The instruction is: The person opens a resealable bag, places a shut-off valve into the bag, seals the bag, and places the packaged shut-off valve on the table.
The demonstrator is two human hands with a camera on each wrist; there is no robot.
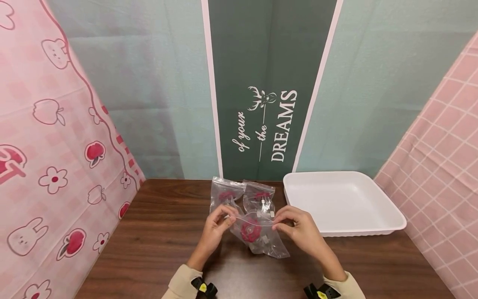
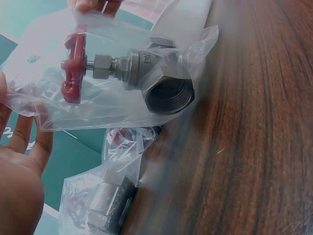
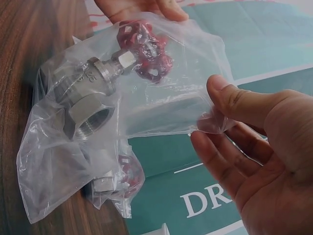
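Both hands hold the top edge of a clear zip bag (image 1: 275, 246) above the wooden table. My left hand (image 1: 216, 226) pinches one end of the mouth, and my right hand (image 1: 300, 229) pinches the other between thumb and fingers. Inside the bag is a metal gate valve (image 2: 164, 83) with a red handwheel (image 3: 145, 51). Its threaded opening shows through the plastic in both wrist views. The valve hangs low in the bag, close to the tabletop. Just behind stand two more bagged valves, one in a left bag (image 1: 220, 189) and one in a right bag (image 1: 263, 189).
A white plastic tray (image 1: 340, 203) stands on the table (image 1: 160, 232) at the back right. Green printed cloth (image 1: 269, 50) hangs along the back, and pink cloths hang on the left (image 1: 74, 137) and right (image 1: 440, 174) sides.
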